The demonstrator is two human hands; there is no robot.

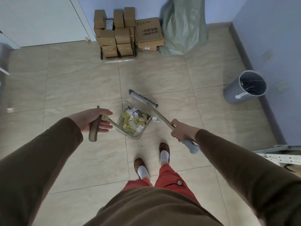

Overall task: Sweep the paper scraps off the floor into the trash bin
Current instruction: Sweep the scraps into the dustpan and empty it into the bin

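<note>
Clear plastic forms the dustpan (133, 126), a boxy scoop heaped with white and yellow paper scraps (136, 119), and it sits on the floor (73, 82) between the two hands, just ahead of the person's feet. One white scrap (155, 119) lies on the tile touching the dustpan's right edge, beside the broom's shaft. The left hand (91, 119), left of the dustpan, lies palm up with thumb and fingers loosely curled round the brown grip of the dustpan handle (95, 126), whose thin stem slants down to the pan. The right hand (180, 130), right of the dustpan, is closed tightly round the metal shaft of the broom (158, 114); a pale blue grip end sticks out behind the fist. The broom's long, narrow grey head rests on the floor just beyond the dustpan, bristles dark along its far edge. Both arms reach forward in olive-brown sleeves, the left elbow wider out than the right.

The trash bin (244, 88), a round grey tub lined with a thin bag, stands well to the right of the dustpan against the blue wall. Beyond the dustpan, stacked cardboard boxes (125, 35) and a pale green woven sack (184, 26) stand along the far wall. The floor is glossy beige tile with dark grout lines.
</note>
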